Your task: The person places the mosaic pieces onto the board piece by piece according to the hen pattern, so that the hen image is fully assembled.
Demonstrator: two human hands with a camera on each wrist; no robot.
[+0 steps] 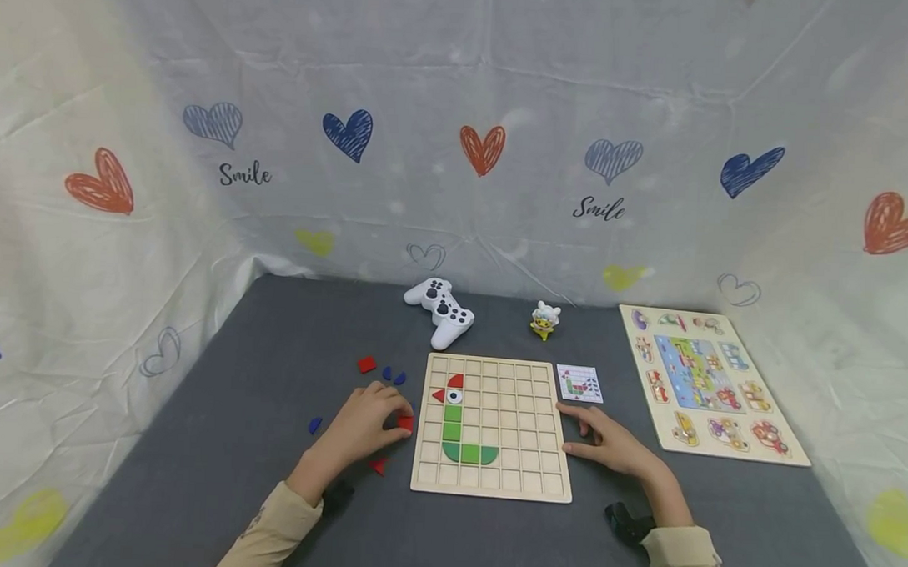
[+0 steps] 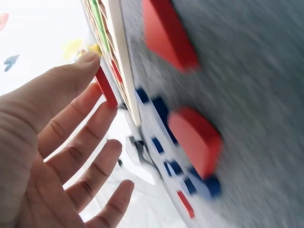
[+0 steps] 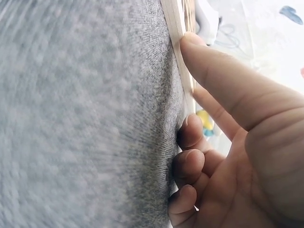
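Observation:
Between thumb and fingertips, my left hand (image 1: 362, 418) pinches a red tile (image 1: 405, 424), held just left of the wooden grid board (image 1: 492, 489). In the left wrist view the same red tile (image 2: 106, 88) shows edge-on. On the board, a figure is laid out: a red quarter-round tile (image 1: 455, 381), a red triangle (image 1: 438, 396), a white eye tile (image 1: 454, 396), and several green tiles (image 1: 452, 431) running down and right. My right hand (image 1: 606, 441) rests at the board's right edge, thumb (image 3: 204, 54) and index fingertip touching the side, other fingers bent.
Loose red (image 1: 367, 364) and blue pieces (image 1: 399, 378) lie around my left hand. A small pattern card (image 1: 580, 384) sits right of the board. Behind are a white game controller (image 1: 440, 312) and a small figurine (image 1: 545, 320). A picture puzzle board (image 1: 713, 384) lies far right.

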